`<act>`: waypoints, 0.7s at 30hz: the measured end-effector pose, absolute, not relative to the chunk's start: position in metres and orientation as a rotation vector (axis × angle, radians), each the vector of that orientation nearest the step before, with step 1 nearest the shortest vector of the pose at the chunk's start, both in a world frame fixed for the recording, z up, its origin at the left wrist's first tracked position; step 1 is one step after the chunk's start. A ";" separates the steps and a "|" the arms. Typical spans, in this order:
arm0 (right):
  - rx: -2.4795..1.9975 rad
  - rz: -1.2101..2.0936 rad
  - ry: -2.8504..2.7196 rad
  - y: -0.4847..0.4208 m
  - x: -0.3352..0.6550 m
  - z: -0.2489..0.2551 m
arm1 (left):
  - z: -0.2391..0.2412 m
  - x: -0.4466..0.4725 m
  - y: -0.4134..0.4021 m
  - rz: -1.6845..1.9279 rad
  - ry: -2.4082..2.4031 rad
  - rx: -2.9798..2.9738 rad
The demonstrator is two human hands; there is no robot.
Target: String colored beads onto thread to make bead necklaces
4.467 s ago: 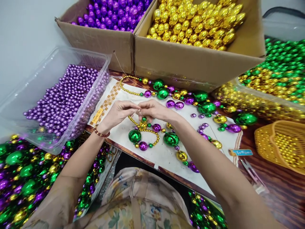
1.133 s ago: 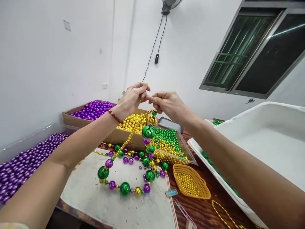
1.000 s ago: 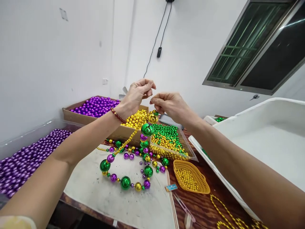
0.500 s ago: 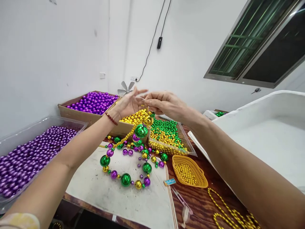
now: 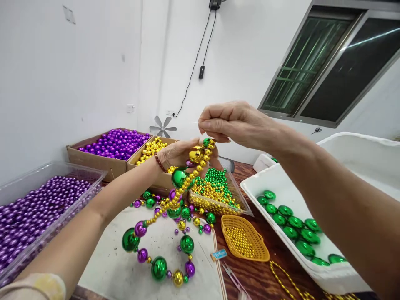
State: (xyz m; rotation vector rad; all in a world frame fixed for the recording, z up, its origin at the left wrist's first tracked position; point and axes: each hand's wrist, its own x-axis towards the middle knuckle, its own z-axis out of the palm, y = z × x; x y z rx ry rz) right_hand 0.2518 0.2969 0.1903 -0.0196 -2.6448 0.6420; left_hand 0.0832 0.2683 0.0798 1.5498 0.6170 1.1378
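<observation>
A necklace (image 5: 159,266) of large green, purple and gold balls joined by small gold beads hangs in a loop in front of me, its lower end just over the white cloth (image 5: 118,275). My left hand (image 5: 176,153) is palm up below the top of the strand, fingers curled round the gold ball and the small gold beads there. My right hand (image 5: 237,123) is higher and to the right, thumb and fingers pinched on a thin thread (image 5: 196,123) that runs up from the strand's top end.
Two cardboard boxes at the back hold purple balls (image 5: 114,143) and gold balls (image 5: 151,146). A clear tub of small purple beads (image 5: 34,210) is on the left. A clear tray of green and gold beads (image 5: 215,187), a yellow basket (image 5: 243,237) and a white foam box (image 5: 281,254) holding green balls are on the right.
My hands, pinched together at the strand's top, have parted. The left dropped and curled under the top beads; the right rose, still pinching the thread. The necklace swung a little left.
</observation>
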 end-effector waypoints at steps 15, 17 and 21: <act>0.065 0.541 -2.609 0.282 0.253 0.229 | 0.131 0.102 0.231 1.344 0.701 1.488; 0.175 0.547 -2.554 0.280 0.256 0.228 | 0.126 0.110 0.232 1.404 0.674 1.426; 0.133 0.488 -2.526 0.286 0.262 0.228 | 0.120 0.121 0.240 1.508 0.707 1.415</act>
